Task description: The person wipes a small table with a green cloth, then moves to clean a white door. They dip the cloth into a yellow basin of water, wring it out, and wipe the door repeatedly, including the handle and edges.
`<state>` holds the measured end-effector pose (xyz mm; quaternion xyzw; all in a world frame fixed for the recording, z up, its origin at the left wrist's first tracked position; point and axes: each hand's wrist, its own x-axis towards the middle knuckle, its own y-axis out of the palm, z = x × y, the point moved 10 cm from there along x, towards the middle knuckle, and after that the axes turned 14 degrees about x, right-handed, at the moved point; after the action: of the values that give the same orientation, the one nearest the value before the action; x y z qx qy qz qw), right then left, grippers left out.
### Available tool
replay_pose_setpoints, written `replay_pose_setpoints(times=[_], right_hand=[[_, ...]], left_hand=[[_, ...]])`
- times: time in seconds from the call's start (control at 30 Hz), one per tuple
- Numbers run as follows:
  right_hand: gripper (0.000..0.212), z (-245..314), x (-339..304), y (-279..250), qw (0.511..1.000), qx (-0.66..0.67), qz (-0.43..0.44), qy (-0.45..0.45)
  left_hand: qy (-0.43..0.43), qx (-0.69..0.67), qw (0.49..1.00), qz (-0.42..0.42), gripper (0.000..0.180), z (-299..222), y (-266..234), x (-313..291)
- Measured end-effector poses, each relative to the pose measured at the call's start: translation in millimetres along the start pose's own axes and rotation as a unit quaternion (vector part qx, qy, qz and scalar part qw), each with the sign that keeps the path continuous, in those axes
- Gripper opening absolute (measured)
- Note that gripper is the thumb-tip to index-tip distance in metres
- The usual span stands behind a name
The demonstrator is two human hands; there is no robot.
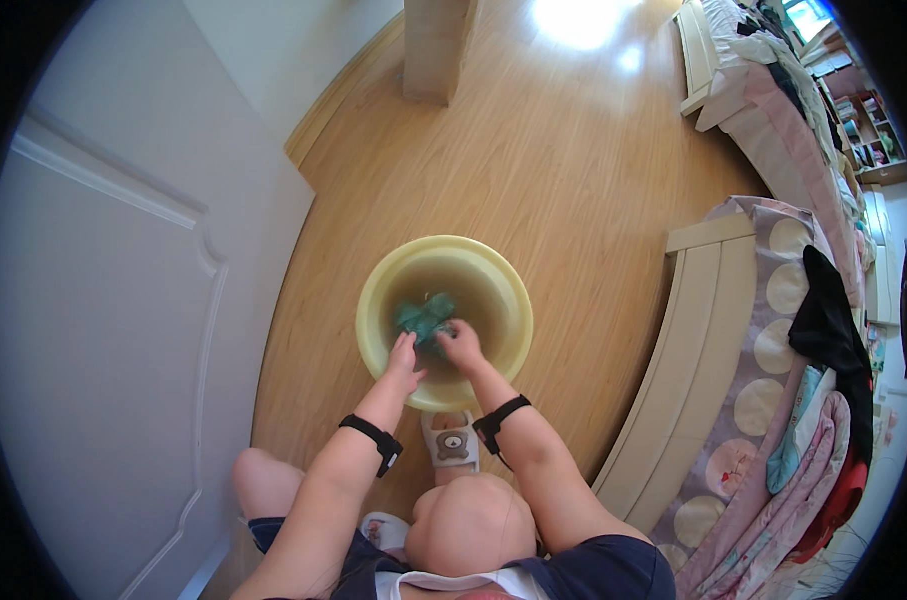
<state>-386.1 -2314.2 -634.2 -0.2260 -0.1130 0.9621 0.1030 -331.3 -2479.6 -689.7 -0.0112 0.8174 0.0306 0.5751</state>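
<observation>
A pale yellow plastic basin (pixel 514 283) stands on the floor in front of me, with cloudy brownish water inside. In the water lies a wet, crumpled green cloth (pixel 425 313). My right hand (pixel 460 347) has its fingers curled onto the cloth's right side, slightly blurred. At the cloth's lower left edge is my left hand (pixel 403 362), its fingers stretched forward with the tips touching the cloth and its thumb held apart. Part of the cloth under the hands is hidden.
A white panelled door (pixel 133 330) stands close on the left. On the right is a bed with a cream wooden frame (pixel 663 370), with clothes and bedding (pixel 808 470) piled on it. A slippered foot (pixel 452 440) is just below the basin. A square pillar (pixel 438 55) rises beyond it.
</observation>
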Motion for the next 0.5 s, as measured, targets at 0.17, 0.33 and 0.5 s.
replay_pose_setpoints(times=[0.17,0.33,0.5], right_hand=[[0.018,78.2,-62.5,51.0,0.975,0.138,0.12,-0.123],[0.019,100.8,-64.8,34.8,0.984,-0.053,0.07,-0.157],[0.022,39.1,-12.6,-19.8,0.994,-0.092,-0.037,-0.043]], left_hand=[[0.03,-0.157,0.96,0.23,0.04,-21.2,17.2,9.2],[0.071,-0.207,0.959,0.178,0.034,-23.9,17.2,17.7],[0.093,-0.226,0.964,0.11,0.047,-32.3,4.9,-18.8]])
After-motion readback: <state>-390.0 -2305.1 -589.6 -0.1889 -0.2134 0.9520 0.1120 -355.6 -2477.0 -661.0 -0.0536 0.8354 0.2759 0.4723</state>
